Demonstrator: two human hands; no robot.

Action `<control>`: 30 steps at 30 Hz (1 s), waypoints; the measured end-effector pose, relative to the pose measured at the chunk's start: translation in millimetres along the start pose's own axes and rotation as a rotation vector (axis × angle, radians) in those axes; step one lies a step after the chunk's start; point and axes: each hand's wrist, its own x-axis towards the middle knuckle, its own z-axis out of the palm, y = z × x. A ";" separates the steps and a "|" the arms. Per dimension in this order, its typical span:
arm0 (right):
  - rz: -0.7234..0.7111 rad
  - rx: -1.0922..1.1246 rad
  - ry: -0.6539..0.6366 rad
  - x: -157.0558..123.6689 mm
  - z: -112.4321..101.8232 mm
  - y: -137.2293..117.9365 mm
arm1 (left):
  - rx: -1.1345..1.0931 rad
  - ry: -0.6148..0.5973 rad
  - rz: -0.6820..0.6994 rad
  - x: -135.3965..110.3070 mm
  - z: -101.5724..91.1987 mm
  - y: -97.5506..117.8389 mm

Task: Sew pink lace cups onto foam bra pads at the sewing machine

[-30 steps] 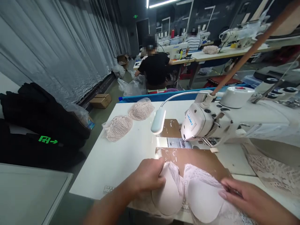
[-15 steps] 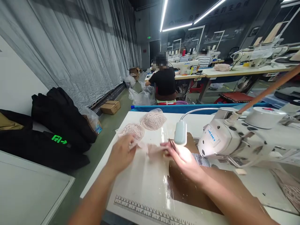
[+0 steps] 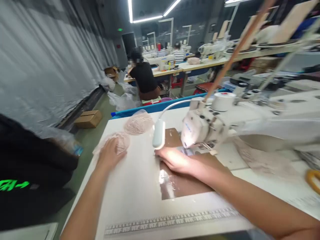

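Note:
My left hand (image 3: 110,155) lies over the nearer pale pink lace piece (image 3: 122,141) at the table's left edge, thumb apart from the fingers. Its fingertips rest on the lace, partly hidden. A second lace piece (image 3: 138,123), rounded and with a sheer edge, lies just beyond it. My right hand (image 3: 172,158) is closed beside the small lamp head (image 3: 159,134), above the brown sheet (image 3: 180,185). A dark bit shows at its fingertips, too blurred to name. To its right stands the white sewing machine head (image 3: 196,128), lit from below.
A printed ruler (image 3: 170,220) runs along the table's front edge. More pale fabric (image 3: 265,158) lies right of the machine, near an orange ring-shaped handle (image 3: 313,180). A blue cloth edge (image 3: 150,108) borders the table's far side. A co-worker (image 3: 145,76) sits ahead.
The view has swung right. My left hand has moved onto the nearer lace piece. The pale strip between my hands no longer shows there, and the dark slender tool in my right hand is now mostly hidden.

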 end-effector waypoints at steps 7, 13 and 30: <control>0.389 -0.248 0.121 -166.6 -53.2 16.1 | -0.212 -0.190 -0.077 -38.2 -15.9 29.8; 0.954 -0.583 0.305 -244.4 -97.6 60.4 | -0.453 -0.410 0.016 -70.4 -11.5 105.9; 0.099 0.695 -0.344 -225.0 -75.1 -74.0 | -1.718 -1.062 -0.109 -147.5 -13.5 262.5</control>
